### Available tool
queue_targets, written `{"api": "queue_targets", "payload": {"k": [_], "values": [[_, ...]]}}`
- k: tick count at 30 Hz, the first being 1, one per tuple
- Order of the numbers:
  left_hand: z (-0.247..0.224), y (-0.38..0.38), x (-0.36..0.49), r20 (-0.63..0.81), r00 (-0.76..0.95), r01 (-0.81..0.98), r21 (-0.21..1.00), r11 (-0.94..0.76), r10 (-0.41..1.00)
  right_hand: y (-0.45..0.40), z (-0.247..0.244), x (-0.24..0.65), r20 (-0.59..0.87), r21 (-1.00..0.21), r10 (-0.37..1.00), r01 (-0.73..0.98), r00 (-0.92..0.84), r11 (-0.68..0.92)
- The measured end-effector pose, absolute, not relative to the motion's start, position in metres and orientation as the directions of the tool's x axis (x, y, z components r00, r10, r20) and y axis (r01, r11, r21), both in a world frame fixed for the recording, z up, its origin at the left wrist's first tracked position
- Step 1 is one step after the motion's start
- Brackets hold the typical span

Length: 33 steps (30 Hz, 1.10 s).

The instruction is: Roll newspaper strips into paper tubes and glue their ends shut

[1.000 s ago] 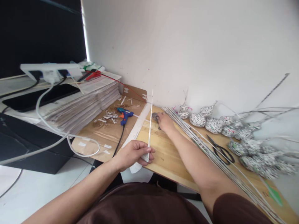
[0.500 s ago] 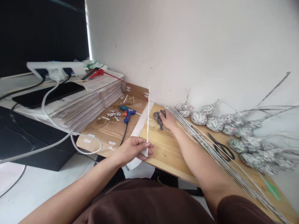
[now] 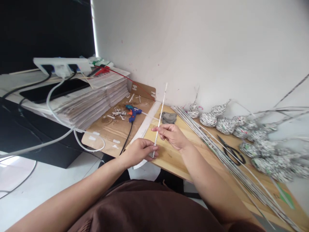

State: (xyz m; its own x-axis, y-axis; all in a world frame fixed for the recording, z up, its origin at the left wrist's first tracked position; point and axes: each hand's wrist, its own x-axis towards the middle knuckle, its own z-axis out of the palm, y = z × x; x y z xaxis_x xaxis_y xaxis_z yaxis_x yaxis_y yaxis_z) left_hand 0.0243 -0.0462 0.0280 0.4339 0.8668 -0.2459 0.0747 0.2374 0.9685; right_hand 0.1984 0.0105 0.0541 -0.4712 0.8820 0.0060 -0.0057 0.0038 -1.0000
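A thin white paper stick (image 3: 162,108) stands nearly upright, tilted a little to the right, above the front edge of the wooden table (image 3: 177,164). My left hand (image 3: 142,151) is closed round its lower end, where a small pale piece shows between the fingers. Higher on the same stick, my right hand (image 3: 170,133) pinches it between thumb and fingers. Just behind my right hand, a crumpled grey cloth (image 3: 169,118) lies on the table.
Left of the hands, a blue glue gun (image 3: 133,112) and paper scraps (image 3: 118,112) lie on cardboard (image 3: 96,137). Long paper sticks (image 3: 205,137), black scissors (image 3: 231,153) and several woven paper gourds (image 3: 224,125) are at right. Stacked papers (image 3: 96,103) stand at left.
My right hand has let go of the grey cloth and moved toward me onto the stick. The stick's top now leans right. The view has shifted slightly.
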Motion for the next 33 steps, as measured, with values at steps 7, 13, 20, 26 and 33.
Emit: {"api": "queue_targets", "payload": {"k": [7,13,20,26,33], "values": [[0.022,-0.043,0.035,-0.236,0.396,0.163,0.969,0.185,0.888,0.010,0.038,0.198,0.027,-0.991,0.960,-0.133,-0.280,-0.011],[0.024,-0.039,0.041,-0.247,0.392,0.182,0.965,0.188,0.886,0.010,0.040,0.207,0.118,-0.984,0.924,0.081,-0.365,0.158],[0.019,-0.040,0.040,-0.287,0.420,0.156,0.957,0.244,0.861,0.012,0.040,0.207,0.053,-0.999,0.964,-0.016,-0.260,0.051],[0.017,-0.042,0.038,-0.288,0.420,0.148,0.957,0.249,0.860,0.015,0.036,0.208,-0.001,-0.994,0.941,-0.102,-0.338,-0.037],[0.023,-0.044,0.037,-0.290,0.420,0.115,0.957,0.266,0.860,0.012,0.039,0.208,-0.035,-0.999,0.897,0.034,-0.440,-0.023]]}}
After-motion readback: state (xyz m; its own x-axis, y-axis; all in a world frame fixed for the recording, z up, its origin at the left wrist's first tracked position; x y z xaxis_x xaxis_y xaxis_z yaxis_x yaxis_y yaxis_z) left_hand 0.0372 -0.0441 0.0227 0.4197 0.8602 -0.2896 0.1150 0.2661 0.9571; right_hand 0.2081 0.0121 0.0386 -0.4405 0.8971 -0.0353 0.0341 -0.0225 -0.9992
